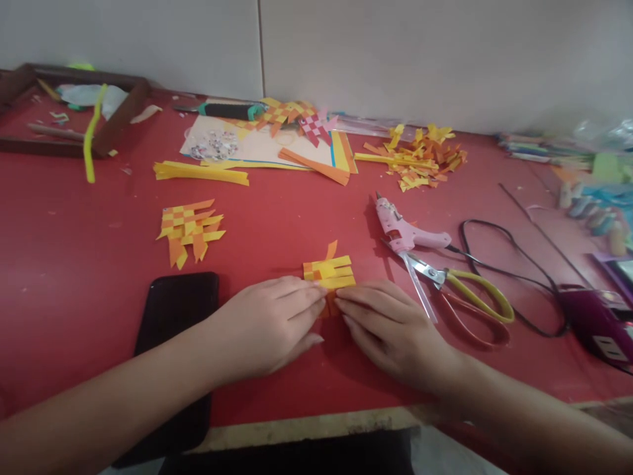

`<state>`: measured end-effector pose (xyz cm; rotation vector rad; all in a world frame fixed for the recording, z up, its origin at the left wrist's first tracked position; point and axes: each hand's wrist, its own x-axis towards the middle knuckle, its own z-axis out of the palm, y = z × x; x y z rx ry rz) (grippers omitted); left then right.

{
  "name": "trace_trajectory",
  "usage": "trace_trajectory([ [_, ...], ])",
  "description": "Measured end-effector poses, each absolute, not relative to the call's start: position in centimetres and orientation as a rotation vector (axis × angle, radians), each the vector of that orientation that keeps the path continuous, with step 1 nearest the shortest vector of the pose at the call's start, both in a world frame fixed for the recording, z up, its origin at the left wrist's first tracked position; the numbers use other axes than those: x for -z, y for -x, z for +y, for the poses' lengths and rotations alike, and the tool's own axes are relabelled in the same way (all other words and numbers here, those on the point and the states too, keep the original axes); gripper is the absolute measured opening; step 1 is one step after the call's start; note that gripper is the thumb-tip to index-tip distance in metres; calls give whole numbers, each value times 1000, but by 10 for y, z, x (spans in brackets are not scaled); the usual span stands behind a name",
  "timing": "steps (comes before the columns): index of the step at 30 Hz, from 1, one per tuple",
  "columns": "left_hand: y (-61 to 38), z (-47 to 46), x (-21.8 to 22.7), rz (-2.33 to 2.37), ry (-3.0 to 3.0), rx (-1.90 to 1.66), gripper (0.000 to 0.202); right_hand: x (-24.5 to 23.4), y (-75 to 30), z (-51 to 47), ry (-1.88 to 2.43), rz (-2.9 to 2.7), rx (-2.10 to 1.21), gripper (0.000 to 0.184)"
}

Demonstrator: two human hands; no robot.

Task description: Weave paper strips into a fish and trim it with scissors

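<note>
A person's two bare hands rested on a red table, seen from above. The left hand and the right hand lay palm down, their fingertips almost meeting. The fingers of both hands were stretched out nearly flat, not curled round anything. Their tips pressed on the near edge of a small woven paper mat of yellow and orange strips. The mat lay flat on the table, reaching away from the fingertips, with one orange strip end sticking up at its far side. The left thumb was spread apart from the fingers, touching only the table.

Under the left wrist and forearm lay a black phone, face up. Beyond the left knuckles, well apart, sat a second woven mat with loose ends. Just to the right of the right fingers lay scissors with yellow and red handles, their blades pointing toward a pink glue gun. Far beyond the fingertips, near the wall, were a bundle of yellow strips and a heap of paper scraps.
</note>
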<state>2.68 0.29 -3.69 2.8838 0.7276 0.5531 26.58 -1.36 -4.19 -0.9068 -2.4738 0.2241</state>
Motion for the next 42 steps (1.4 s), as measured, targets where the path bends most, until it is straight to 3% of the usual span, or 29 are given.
trace_trajectory([
  [18,-27,1,35,726,-2911,-541,34,35,-262,-14,933,-2498,-188,23],
  [33,-29,-1,38,818,-2883,-457,47,36,-261,-14,937,-2475,-224,26],
  [42,-28,-1,37,866,-2928,-424,70,38,-262,-10,945,-2390,-227,23],
])
